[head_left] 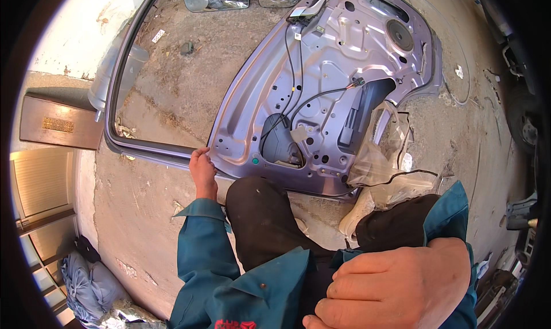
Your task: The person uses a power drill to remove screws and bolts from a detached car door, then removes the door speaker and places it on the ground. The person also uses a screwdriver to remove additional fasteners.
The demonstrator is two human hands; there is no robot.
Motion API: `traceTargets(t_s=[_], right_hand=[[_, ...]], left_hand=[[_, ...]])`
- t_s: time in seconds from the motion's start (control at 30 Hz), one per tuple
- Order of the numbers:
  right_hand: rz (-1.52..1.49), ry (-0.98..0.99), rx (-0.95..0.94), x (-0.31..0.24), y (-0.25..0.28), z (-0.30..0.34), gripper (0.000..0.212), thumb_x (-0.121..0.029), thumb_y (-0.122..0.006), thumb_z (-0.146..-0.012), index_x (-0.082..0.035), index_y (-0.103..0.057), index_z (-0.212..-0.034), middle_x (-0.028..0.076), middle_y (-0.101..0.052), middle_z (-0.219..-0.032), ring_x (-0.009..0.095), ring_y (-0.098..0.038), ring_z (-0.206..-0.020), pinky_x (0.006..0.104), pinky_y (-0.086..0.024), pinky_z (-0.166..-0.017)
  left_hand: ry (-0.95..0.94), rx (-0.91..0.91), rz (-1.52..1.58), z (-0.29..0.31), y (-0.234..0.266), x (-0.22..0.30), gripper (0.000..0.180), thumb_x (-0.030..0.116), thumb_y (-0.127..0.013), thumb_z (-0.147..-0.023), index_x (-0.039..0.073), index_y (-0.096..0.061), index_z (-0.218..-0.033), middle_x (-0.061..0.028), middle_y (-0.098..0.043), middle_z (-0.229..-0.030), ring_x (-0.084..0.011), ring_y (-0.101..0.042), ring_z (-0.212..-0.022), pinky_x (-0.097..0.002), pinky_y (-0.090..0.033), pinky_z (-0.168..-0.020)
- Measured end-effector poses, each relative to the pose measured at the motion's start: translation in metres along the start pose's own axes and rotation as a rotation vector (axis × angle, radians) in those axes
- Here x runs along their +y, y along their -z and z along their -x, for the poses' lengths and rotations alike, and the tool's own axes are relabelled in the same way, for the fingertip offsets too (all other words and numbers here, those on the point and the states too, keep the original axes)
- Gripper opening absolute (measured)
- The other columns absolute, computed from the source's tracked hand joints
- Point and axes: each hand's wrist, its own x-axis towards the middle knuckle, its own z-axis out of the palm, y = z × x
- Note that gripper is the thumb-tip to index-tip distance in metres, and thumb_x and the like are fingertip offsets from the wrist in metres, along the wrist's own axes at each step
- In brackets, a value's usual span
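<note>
Dusty floor (152,197) bears a purple car door (324,71), cut off above.

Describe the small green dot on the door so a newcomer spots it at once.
Start at the purple door on the ground. Near its lower edge, right of the left hand, is a large dark opening; the green dot sits just left of it. Its colour sets it apart from the dark holes nearby.

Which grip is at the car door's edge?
The left grip, curled at the edge of the car door; the right grip is nearer the camera.
</note>
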Motion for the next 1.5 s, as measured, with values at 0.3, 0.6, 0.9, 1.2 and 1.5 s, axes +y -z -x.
traceTargets(t_s=[0.3, 0.6, 0.9, 1.2, 1.5], right_hand=[[0.141, -0.128, 0.346, 0.008, -0.027, 0.018, 0.027, -0.025, -0.069, -0.073, 0.0, -0.067, -0.083, 0.006, -0.055, -0.081, 0.023, -0.057, -0.075, 0.0354, -0.047, -0.067], [0.051, -0.117, 0.147, 0.032, -0.001, 0.014, 0.02, -0.023, -0.07, -0.079, -0.003, -0.068, -0.081, 0.005, -0.059, -0.082, 0.021, -0.06, -0.077, 0.0341, -0.047, -0.068], [0.051, -0.112, -0.114, 0.04, 0.038, -0.002, 0.016, -0.022, -0.07, -0.085, -0.007, -0.069, -0.078, 0.003, -0.063, -0.083, 0.02, -0.062, -0.079, 0.0328, -0.047, -0.069], [0.052, -0.119, 0.079, 0.031, 0.034, 0.011, 0.018, -0.019, -0.069, -0.09, -0.006, -0.069, -0.077, 0.005, -0.066, -0.084, 0.021, -0.064, -0.081, 0.0336, -0.049, -0.07], [0.169, -0.142, -0.013, 0.029, 0.029, 0.019, 0.041, -0.027, -0.083, -0.072, 0.0, -0.06, -0.092, 0.008, -0.065, -0.1, 0.021, -0.066, -0.09, 0.0262, -0.053, -0.076]], left_hand=[[-0.586, 0.115, -0.693, -0.022, -0.101, 0.018, 0.025, 0.022, -0.053, -0.11, 0.003, -0.068, -0.117, -0.0233, -0.076, -0.11, -0.0435, -0.072, -0.102, -0.0507, -0.055, -0.089], [-0.739, 0.294, -0.898, -0.024, -0.1, -0.008, 0.025, 0.029, -0.051, -0.11, 0.013, -0.066, -0.122, -0.017, -0.078, -0.108, -0.0441, -0.075, -0.091, -0.0556, -0.057, -0.075], [-0.705, 0.28, -0.947, -0.028, -0.101, -0.009, 0.029, 0.031, -0.05, -0.109, 0.013, -0.065, -0.127, -0.0174, -0.079, -0.109, -0.0452, -0.075, -0.093, -0.0575, -0.057, -0.077], [-0.632, 0.268, -0.973, -0.026, -0.102, -0.006, 0.032, 0.033, -0.046, -0.112, 0.011, -0.063, -0.128, -0.021, -0.078, -0.109, -0.0486, -0.074, -0.096, -0.0593, -0.055, -0.08], [-0.647, 0.263, -0.984, -0.021, -0.104, 0.0, 0.029, 0.03, -0.05, -0.109, 0.012, -0.064, -0.126, -0.0196, -0.076, -0.113, -0.0478, -0.073, -0.097, -0.0596, -0.056, -0.081]])
